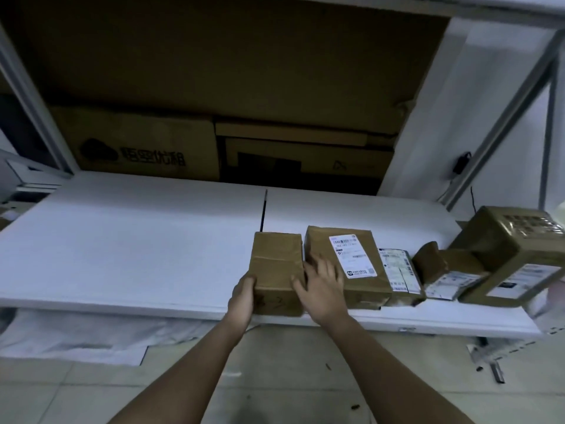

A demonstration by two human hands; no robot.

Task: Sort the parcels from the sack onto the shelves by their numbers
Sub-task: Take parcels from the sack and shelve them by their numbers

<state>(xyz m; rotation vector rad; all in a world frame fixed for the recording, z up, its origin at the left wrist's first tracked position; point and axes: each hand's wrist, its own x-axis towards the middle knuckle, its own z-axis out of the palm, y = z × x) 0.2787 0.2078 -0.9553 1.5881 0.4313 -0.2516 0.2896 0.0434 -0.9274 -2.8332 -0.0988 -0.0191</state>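
Note:
A brown cardboard parcel (275, 267) with a handwritten mark on its front face lies on the white shelf (137, 240), near the front edge. My left hand (243, 296) grips its lower left corner. My right hand (321, 286) rests with spread fingers against its right side, between it and a second brown parcel (363, 283) that bears a white label. To the right, a row of other labelled parcels follows: a flat one (397, 270), a small one (434, 264) and a large taped box (504, 249).
Large cardboard boxes (137, 142) fill the back of the shelf bay. Grey metal uprights (501, 117) frame the right side. The shelf's left half is bare white board. Below are tiled floor (275, 377) and white sheeting (76, 335).

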